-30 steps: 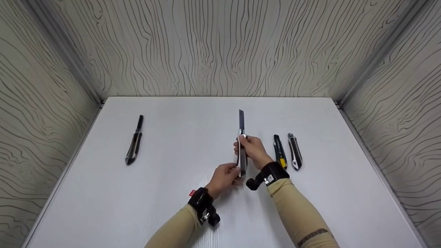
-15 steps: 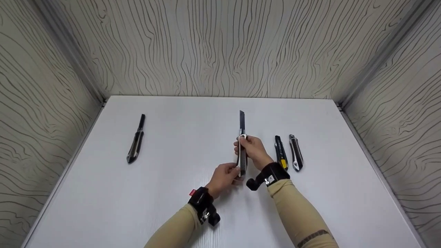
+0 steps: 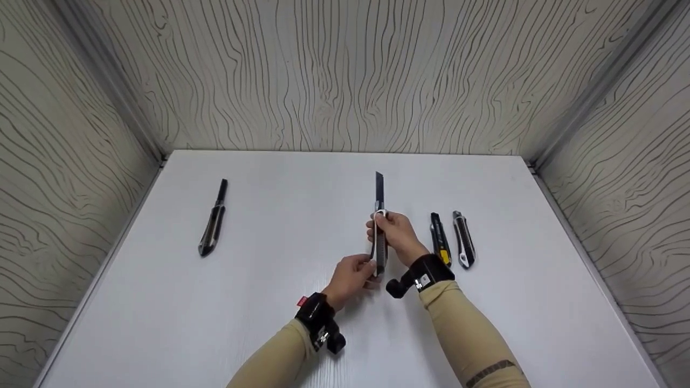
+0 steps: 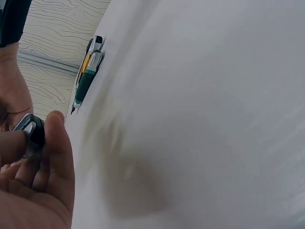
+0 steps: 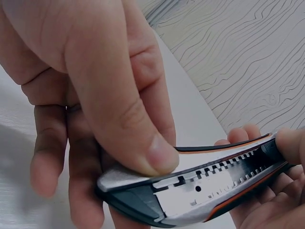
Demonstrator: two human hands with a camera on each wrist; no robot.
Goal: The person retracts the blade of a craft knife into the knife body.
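A utility knife (image 3: 380, 249) is held near the middle of the table, its long snap-off blade (image 3: 379, 186) extended toward the back wall. My right hand (image 3: 401, 235) grips the front part of the handle, thumb on the black slider (image 5: 270, 150). At the tail end my left hand (image 3: 347, 277) pinches the handle between thumb and fingers. The right wrist view shows a silver and dark green body with orange lines and a toothed metal channel (image 5: 209, 186). Only the knife's butt (image 4: 33, 132) shows between the left fingers in the left wrist view.
Two more utility knives lie right of the hands, a black one with a yellow part (image 3: 440, 240) and a grey one (image 3: 463, 240). Another knife (image 3: 212, 223), its dark blade out, lies on the left of the white table (image 3: 161, 302). Wood-patterned walls (image 3: 334, 75) rise behind and at both sides.
The head view has shifted slightly since the oldest frame. Both hands keep the same hold on the knife, and the blade's extension looks unchanged.
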